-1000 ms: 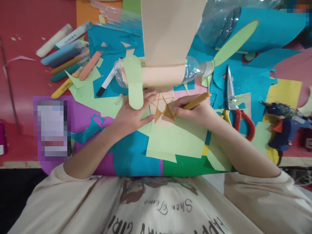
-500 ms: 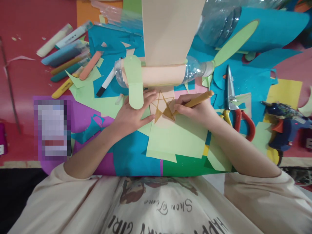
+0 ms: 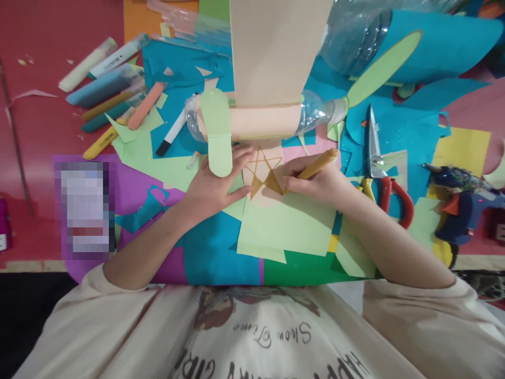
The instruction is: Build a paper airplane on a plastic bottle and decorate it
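Note:
My right hand (image 3: 310,176) is closed around a yellow-brown marker (image 3: 319,163), its tip down at the lower right point of a star (image 3: 270,181) drawn on peach paper. Two lower points of that star are coloured in. My left hand (image 3: 221,181) lies with fingers spread on the left side of the peach paper (image 3: 272,150), partly under a rounded green paper strip (image 3: 220,131). The strip is on a plastic bottle (image 3: 313,113) wrapped in peach paper, with a wide peach panel (image 3: 278,52) running away from it. Pale green paper (image 3: 288,226) lies under the star.
Several markers (image 3: 114,87) lie at the upper left, above a blurred-out phone-like rectangle (image 3: 87,208). To the right are open scissors (image 3: 379,168) with red and yellow handles and a blue glue gun (image 3: 465,205). Another bottle (image 3: 355,42) with blue paper lies at the back right.
My right hand and the marker have shifted slightly, the marker's back end moving left and tilting more upright. The left hand and the bottle stay where they were.

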The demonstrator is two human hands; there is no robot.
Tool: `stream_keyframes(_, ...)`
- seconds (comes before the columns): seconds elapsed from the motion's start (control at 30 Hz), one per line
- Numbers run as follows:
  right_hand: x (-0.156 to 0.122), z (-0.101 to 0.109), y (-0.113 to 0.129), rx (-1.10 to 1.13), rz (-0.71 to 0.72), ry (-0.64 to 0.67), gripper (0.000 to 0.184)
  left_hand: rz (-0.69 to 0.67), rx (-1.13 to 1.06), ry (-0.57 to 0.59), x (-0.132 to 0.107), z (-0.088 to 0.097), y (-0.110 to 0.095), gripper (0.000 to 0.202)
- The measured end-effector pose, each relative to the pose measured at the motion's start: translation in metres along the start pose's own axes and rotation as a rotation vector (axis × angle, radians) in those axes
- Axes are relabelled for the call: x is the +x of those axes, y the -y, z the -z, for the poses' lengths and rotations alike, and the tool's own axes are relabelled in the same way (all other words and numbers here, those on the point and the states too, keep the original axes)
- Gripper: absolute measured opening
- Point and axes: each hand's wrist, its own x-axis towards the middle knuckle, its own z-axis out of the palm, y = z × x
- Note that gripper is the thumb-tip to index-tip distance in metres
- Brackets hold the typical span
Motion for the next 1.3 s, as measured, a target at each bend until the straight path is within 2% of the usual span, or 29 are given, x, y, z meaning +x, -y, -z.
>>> stream_keyframes(0.2,-0.0001,0.0004,-0.0003,-0.014,-0.023,0.023,0.018,-0.002,-0.001,-0.001,-0.0003,0.0003,-0.0005,0.056)
stream_keyframes(0.4,0.0005,0.0002,-0.0012,-0.015,-0.003,-0.012,0.019,-0.003,-0.006,-0.003,-0.0003,-0.0007,0.0005,0.056)
stream_keyframes(0.57,0.0013,0.0029,0.0004,0.014,-0.009,-0.133,0.024,0.017,-0.010,0.014,0.0008,-0.0002,0.0000,0.058)
stream_keyframes(0.77,0.0016,0.0011,-0.0053,0.053,0.086,-0.276,0.033,0.022,-0.003,0.023,-0.0010,0.0016,-0.0025,0.058)
stream_keyframes(0.87,0.0016,0.0006,-0.0053,0.059,0.099,-0.253,0.030,0.013,0.001,0.014,-0.0017,0.0012,-0.0026,0.058)
stream_keyframes(0.97,0.0003,0.0010,-0.0036,0.067,0.047,-0.211,0.023,0.014,0.005,0.013,-0.0016,0.0008,-0.0022,0.059)
stream_keyframes(1.3,-0.0007,-0.0026,-0.0059,0.044,0.043,-0.245,0.014,-0.001,-0.024,-0.022,-0.0024,-0.0009,-0.0016,0.051)
